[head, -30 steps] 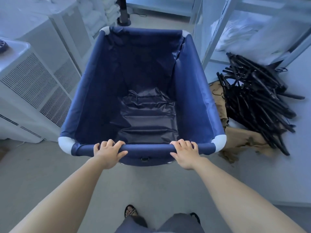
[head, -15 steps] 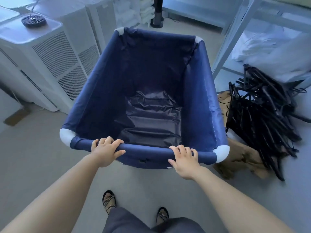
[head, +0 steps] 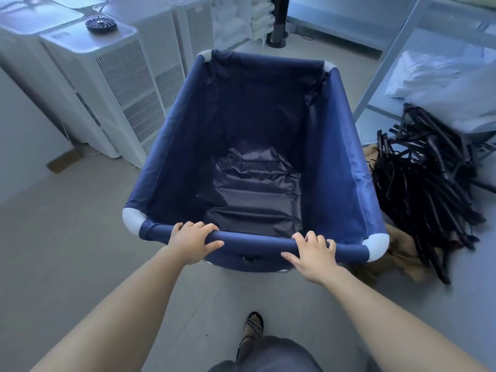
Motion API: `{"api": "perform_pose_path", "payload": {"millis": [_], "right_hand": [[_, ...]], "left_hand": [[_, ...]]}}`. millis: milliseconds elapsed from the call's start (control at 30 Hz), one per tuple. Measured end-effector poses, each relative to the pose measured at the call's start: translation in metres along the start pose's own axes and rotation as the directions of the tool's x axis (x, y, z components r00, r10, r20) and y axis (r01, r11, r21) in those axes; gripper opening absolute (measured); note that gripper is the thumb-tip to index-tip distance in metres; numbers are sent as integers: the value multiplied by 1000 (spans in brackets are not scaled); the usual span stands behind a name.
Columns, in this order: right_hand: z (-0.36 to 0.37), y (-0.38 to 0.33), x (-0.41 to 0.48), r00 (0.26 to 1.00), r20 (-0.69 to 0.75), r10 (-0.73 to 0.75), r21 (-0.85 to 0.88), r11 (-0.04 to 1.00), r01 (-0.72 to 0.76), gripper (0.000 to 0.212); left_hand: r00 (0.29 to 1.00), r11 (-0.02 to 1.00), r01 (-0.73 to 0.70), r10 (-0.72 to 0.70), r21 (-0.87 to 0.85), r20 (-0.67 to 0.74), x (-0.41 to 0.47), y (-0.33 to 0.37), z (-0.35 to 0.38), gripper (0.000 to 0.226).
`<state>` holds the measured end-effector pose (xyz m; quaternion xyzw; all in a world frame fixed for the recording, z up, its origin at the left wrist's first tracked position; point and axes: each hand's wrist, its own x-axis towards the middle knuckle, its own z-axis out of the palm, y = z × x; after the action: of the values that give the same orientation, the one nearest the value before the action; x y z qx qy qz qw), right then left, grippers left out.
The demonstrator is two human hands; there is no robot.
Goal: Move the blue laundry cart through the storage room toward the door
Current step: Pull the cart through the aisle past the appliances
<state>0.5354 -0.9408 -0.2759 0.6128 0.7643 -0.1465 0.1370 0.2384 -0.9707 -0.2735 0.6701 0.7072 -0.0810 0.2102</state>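
The blue laundry cart point(head: 338, 146) fills the middle of the view, a fabric bin with white corner caps and nothing inside but its dark wrinkled liner. Its padded near rail runs across in front of me. My left hand point(head: 192, 244) wraps over the left part of that rail. My right hand point(head: 314, 257) wraps over the right part, fingers curled on top. No door is in view.
White slatted appliance units point(head: 112, 84) line the left, close to the cart's left side. A heap of black hangers point(head: 429, 189) on brown cloth lies at the right, by a metal shelf frame point(head: 386, 57) holding white linens. A black pole base point(head: 277, 36) stands ahead.
The cart has swung to the right across the floor, away from the white units on the left. Both hands have kept their hold on the rail. My feet have stepped.
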Motion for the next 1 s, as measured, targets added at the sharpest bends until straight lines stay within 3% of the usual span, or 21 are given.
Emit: {"api": "perform_pose_path", "payload": {"millis": [333, 600, 1000], "right_hand": [[51, 0, -92, 993, -65, -100, 150, 983, 109, 38], [75, 5, -159, 993, -39, -115, 137, 983, 120, 37], [75, 37, -169, 988, -4, -152, 138, 979, 152, 38]], "left_hand": [[999, 999, 16, -15, 29, -38, -98, 1, 45, 43], [999, 999, 54, -54, -2, -3, -167, 19, 75, 41], [997, 997, 80, -80, -16, 10, -182, 49, 87, 41]]}}
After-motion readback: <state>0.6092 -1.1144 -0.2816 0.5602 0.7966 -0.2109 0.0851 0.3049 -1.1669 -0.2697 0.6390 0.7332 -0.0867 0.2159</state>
